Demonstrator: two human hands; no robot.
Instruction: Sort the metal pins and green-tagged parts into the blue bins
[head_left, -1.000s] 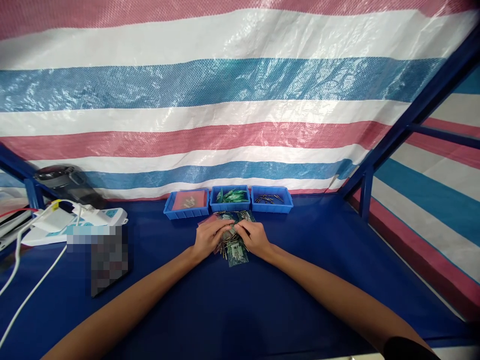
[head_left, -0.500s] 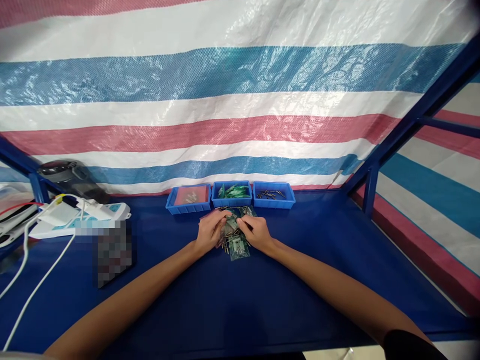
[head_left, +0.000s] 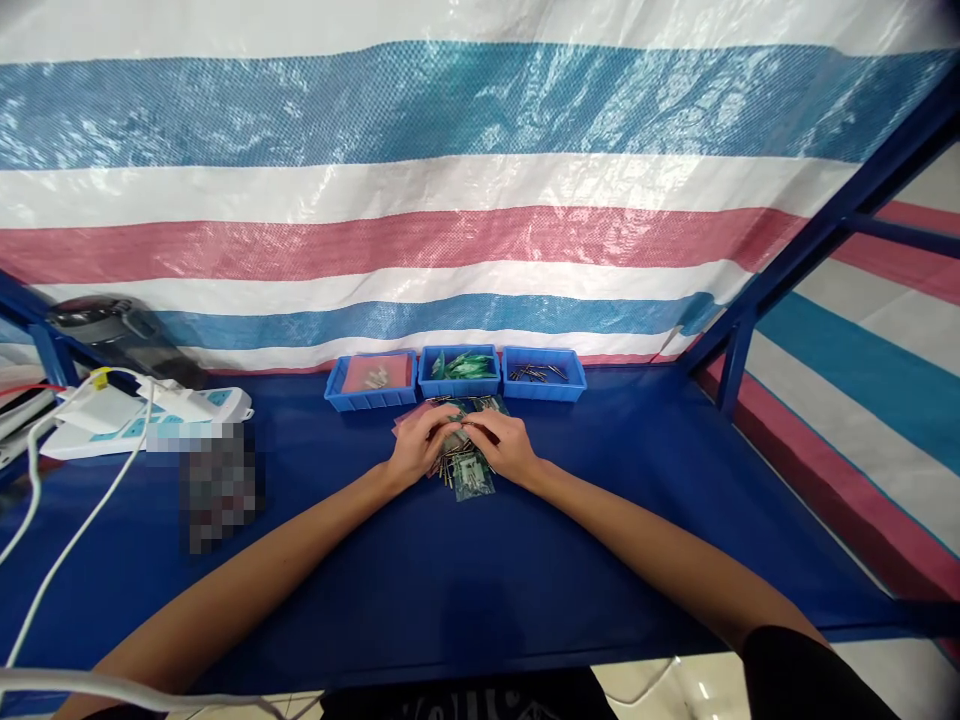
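My left hand and my right hand meet over a small pile on the blue table. The fingertips of both are pinched close together; whatever lies between them is too small and covered to make out. Under them are thin brass-coloured and dark metal rods. A clear plastic bag with pale pieces inside lies at the near side of the pile. Pinkish bag material shows beside my left hand, and greenish bags partly show behind the fingers.
Behind the pile stand three blue trays: the left tray with a pink sheet and pale pieces, the middle tray with green packets, the right tray with thin rods. A power strip, white cables and a dark bottle are left.
My fingertips have come closer together over the pile, my right hand's fingers moving up and left. The whole view has shifted slightly. The trays have stayed in place.
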